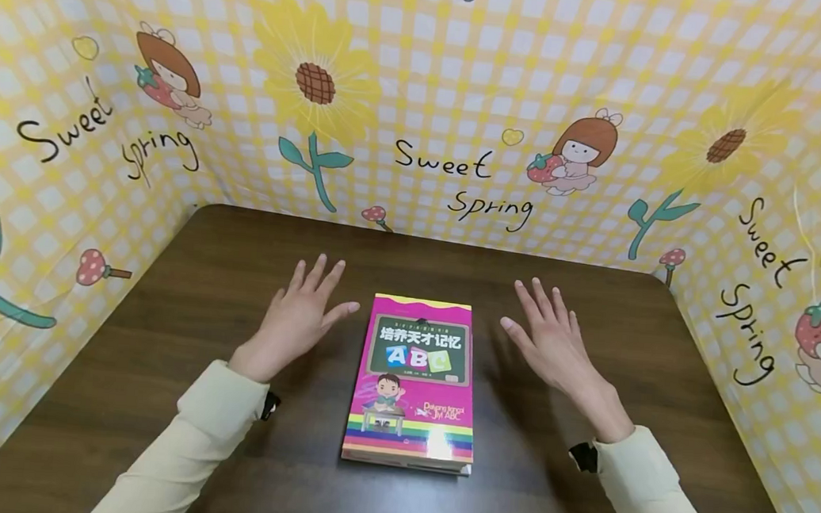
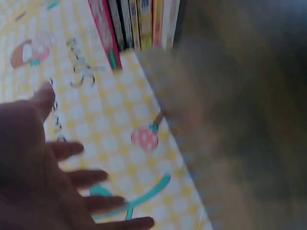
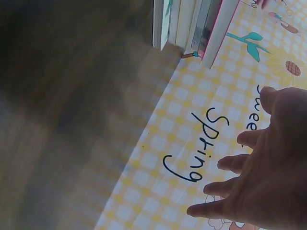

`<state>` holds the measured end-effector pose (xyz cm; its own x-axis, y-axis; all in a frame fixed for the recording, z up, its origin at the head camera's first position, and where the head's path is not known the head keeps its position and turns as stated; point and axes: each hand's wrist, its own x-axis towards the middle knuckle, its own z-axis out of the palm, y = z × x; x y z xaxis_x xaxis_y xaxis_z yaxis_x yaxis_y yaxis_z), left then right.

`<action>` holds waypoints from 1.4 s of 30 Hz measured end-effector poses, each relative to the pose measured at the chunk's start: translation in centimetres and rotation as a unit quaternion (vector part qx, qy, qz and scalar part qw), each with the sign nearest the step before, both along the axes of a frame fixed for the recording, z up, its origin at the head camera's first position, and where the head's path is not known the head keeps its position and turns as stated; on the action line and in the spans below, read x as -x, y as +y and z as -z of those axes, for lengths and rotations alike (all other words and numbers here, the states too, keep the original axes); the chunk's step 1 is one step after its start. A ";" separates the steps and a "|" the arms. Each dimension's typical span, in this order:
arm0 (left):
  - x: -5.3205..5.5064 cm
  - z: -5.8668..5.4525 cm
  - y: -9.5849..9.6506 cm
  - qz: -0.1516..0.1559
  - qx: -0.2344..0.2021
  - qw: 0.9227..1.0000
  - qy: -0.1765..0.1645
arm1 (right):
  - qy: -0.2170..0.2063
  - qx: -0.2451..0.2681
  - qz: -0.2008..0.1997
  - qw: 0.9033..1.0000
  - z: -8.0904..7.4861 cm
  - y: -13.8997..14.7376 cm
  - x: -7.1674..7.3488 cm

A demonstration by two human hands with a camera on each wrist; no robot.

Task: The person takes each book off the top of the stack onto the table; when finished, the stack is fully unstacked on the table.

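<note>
A pink book [image 1: 411, 400] with a chalkboard picture and "ABC" on its cover lies face up in the middle of the table. The wrist views show it tops a stack of several books [image 2: 139, 26], whose edges [image 3: 192, 26] differ in colour. To the left of the stack is my left hand [image 1: 296, 320], fingers spread and thumb toward the book, not touching it. My right hand [image 1: 550, 346] mirrors it on the other side, also apart from the stack with its fingers spread. Neither hand holds anything.
The dark brown wooden table [image 1: 281, 470] has a checked yellow-and-white cloth [image 1: 437, 75] hanging round its back and both sides, printed with flowers, girls and "Sweet Spring". Dark bands [image 1: 584, 457] show at both wrists by the pale sleeves.
</note>
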<state>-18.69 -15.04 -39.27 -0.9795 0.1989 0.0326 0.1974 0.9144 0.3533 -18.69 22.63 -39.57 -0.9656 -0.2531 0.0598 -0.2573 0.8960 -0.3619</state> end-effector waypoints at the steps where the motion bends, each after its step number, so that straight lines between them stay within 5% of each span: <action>1: -0.5 0.2 0.2 -0.006 -0.009 1.000 -0.013 | -0.002 0.002 -0.001 1.000 0.2 -0.1 -0.3; 7: -3.4 1.5 2.0 -0.035 -0.091 0.990 -0.102 | -0.015 0.032 -0.014 0.999 1.2 -1.2 -2.7; 12: -4.6 2.9 3.3 -0.026 -0.157 0.977 -0.145 | -0.030 0.065 -0.036 0.997 2.3 -2.6 -5.1; 20: -4.1 4.1 3.4 -0.061 -0.324 0.912 -0.246 | -0.053 0.101 -0.044 0.993 3.2 -3.7 -7.2; 28: -3.9 4.1 2.9 -0.063 -0.354 0.889 -0.284 | -0.083 0.104 -0.056 0.990 4.1 -4.1 -8.3; 35: -3.6 4.4 2.1 -0.044 -0.406 0.851 -0.330 | -0.089 0.111 -0.058 0.988 4.1 -4.4 -8.6; 42: -3.3 3.7 0.1 -0.044 -0.475 0.818 -0.320 | -0.096 0.120 -0.055 0.987 4.1 -4.3 -9.0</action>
